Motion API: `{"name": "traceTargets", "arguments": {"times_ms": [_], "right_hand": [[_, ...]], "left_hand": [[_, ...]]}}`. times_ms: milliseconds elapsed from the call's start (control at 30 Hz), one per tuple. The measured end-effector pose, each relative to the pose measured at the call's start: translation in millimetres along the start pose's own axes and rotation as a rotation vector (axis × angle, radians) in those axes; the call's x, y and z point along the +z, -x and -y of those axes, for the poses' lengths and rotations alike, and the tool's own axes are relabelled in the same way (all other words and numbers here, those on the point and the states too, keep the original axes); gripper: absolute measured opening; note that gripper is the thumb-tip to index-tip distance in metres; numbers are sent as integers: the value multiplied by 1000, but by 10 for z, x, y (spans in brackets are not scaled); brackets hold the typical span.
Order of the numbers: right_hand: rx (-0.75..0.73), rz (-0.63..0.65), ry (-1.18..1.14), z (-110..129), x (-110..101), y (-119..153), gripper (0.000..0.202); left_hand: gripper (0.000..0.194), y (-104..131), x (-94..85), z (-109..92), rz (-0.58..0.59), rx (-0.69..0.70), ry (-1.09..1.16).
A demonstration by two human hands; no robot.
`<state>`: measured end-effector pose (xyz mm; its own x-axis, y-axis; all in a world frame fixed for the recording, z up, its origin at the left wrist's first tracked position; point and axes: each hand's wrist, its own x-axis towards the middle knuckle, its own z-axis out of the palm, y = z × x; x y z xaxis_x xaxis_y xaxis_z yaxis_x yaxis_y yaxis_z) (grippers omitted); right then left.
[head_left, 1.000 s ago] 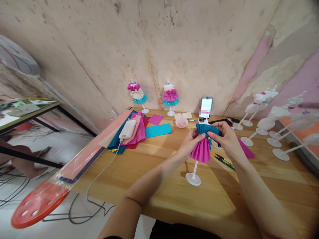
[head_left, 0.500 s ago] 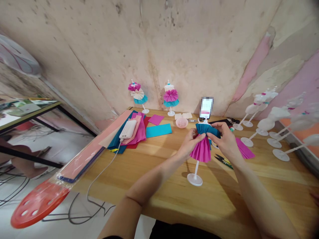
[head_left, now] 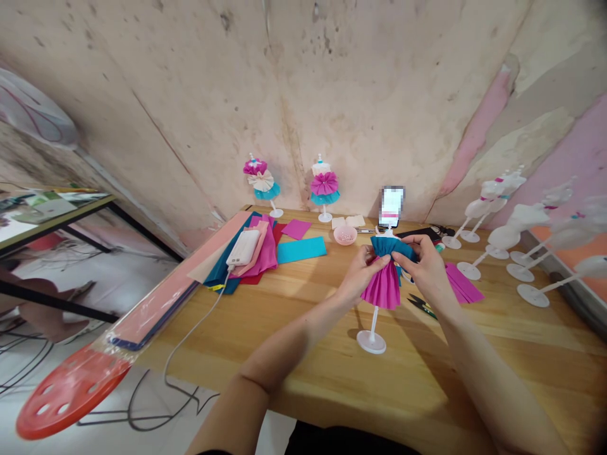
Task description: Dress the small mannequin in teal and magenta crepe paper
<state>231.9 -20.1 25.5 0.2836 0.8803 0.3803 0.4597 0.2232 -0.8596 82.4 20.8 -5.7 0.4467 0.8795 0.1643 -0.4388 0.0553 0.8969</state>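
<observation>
Left hand and right hand both have fingers nearly closed, pinching pleated teal crepe-like strip; I see it across small white plastic mannequin, above pleated magenta skirt; base on pale wooden table

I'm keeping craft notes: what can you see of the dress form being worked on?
The small white dress form stands roughly upright, its thin post on a round base on the table. Plastic-looking, it wears a pleated magenta skirt; the left hand and right hand pinch a gathered blue band above it.
</observation>
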Motion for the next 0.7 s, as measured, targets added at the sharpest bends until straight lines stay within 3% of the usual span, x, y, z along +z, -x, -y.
{"name": "traceTargets", "arguments": {"times_ms": [400, 700], "right_hand": [[16, -19, 47, -13, -47, -17, 37], [19, 1, 32, 76, -35, 11, 36]], "left_hand": [[47, -4, 47, -27, 15, 99, -111], [39, 22, 62, -15, 3, 126, -137]]}}
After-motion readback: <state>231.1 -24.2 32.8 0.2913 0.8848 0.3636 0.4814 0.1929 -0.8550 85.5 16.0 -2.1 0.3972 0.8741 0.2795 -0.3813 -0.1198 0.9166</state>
